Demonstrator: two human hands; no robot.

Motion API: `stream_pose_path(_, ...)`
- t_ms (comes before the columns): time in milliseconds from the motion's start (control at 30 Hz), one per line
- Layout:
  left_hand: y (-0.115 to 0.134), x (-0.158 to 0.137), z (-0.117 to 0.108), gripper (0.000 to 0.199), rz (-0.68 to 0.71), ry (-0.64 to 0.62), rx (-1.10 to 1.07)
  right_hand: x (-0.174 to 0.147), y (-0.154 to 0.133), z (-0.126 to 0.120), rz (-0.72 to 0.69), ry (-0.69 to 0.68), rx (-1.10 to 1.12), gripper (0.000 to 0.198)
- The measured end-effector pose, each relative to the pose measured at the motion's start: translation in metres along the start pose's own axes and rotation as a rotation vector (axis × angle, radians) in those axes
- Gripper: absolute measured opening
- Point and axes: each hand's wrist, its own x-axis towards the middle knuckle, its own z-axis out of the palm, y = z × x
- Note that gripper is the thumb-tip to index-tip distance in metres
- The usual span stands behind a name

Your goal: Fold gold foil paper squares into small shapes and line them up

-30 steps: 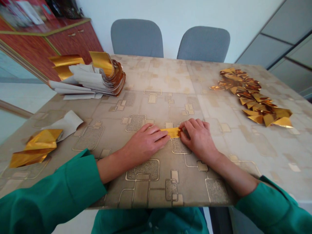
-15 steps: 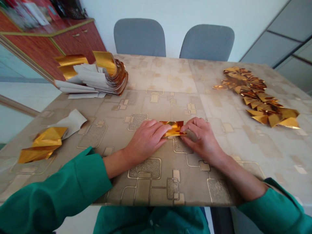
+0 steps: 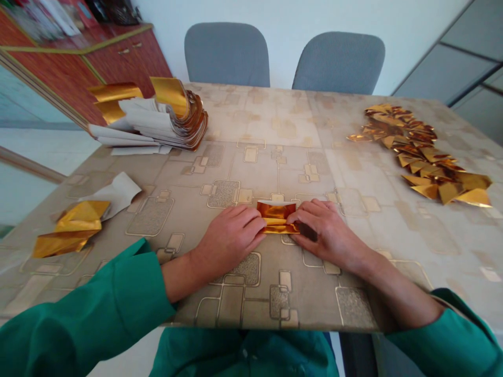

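A small sheet of shiny gold foil paper (image 3: 277, 213) lies before me, creased lengthwise, with a strip of its pale back showing along the far edge. My left hand (image 3: 231, 235) pinches its left end, thumb and fingers closed together. At the opposite end, my right hand (image 3: 324, 230) grips the paper between thumb and fingertips. Both hands rest low over the patterned tablecloth (image 3: 243, 303). The fingers partly hide the two ends of the paper.
A thick stack of gold-and-white paper (image 3: 153, 123) sits at the back left. Nearer, loose gold sheets (image 3: 76, 225) lie beside a pale sheet (image 3: 121, 191). On the right stretches a row of folded gold paper pieces (image 3: 428, 157). Two grey chairs (image 3: 227, 55) stand behind the table.
Both hands and the gold paper have come slightly toward me. More of the paper's far panel shows, and its pale back edge is now visible. The view has shifted a little.
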Motion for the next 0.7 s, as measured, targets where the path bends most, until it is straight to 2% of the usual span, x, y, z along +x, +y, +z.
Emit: stream_pose_path(700, -0.0038, -0.0014, -0.0016, 0.016, 0.02, 0.008, 0.023, -0.0024, 0.0004, -0.0025, 0.032, -0.03, 0.041, 0.004)
